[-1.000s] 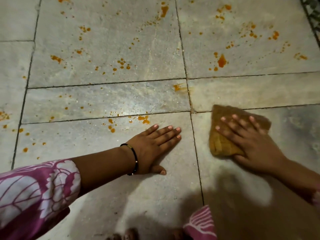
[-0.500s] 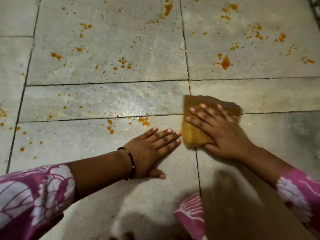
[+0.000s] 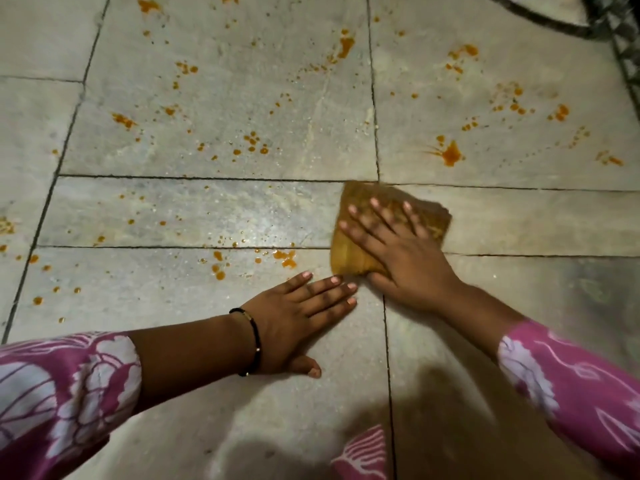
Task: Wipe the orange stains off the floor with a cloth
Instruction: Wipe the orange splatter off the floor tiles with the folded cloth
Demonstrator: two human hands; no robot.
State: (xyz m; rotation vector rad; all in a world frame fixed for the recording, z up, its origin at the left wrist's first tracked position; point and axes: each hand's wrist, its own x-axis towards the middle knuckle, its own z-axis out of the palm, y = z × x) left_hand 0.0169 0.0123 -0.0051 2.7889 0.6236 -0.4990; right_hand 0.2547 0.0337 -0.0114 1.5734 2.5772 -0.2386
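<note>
A folded, orange-brown cloth lies flat on the grey stone floor, across a tile joint near the middle. My right hand presses down on it with straight, spread fingers. My left hand rests flat on the floor just below and left of the cloth, fingertips almost touching it, a black band at its wrist. Orange stains spatter the tiles: a cluster just left of the cloth, a larger splash up and to the right, and many small drops farther back.
More drops dot the left tiles and the far right. A dark curved object and a patterned edge sit at the top right corner. My pink patterned clothing shows at the bottom.
My right hand has slid the cloth left and away from me, from the right-hand tile onto the joint beside the stain cluster. My left hand has stayed planted on the floor.
</note>
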